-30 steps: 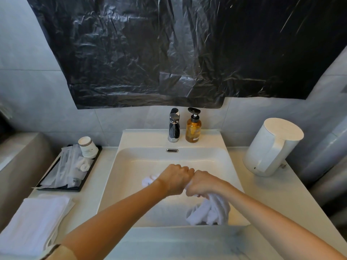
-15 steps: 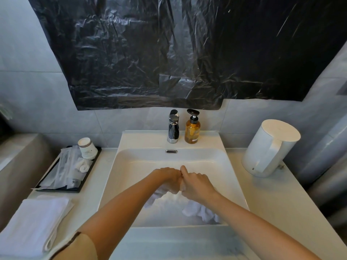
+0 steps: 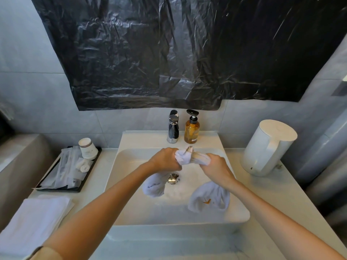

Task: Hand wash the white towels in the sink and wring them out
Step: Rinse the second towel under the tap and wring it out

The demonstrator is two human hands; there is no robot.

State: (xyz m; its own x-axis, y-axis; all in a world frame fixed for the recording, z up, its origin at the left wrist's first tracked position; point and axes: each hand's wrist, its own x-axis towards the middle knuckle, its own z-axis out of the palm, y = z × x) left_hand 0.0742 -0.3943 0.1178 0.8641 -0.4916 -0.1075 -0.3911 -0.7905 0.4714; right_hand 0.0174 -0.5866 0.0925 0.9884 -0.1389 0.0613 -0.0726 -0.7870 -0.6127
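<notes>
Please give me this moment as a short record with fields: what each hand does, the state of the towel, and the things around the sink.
left hand: left hand shut on the white towel
right hand: right hand shut on the same towel
towel state: twisted between the fists, both ends hanging over the sink
drain: drain stopper visible below the hands
behind sink: faucet, amber soap bottle
left counter: folded towel, black tray with paper cups
right counter: white kettle

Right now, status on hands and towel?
Left hand and right hand: both shut on the white towel, twisted over the sink. Ends hang down. Drain stopper below, nothing in the way.
</notes>
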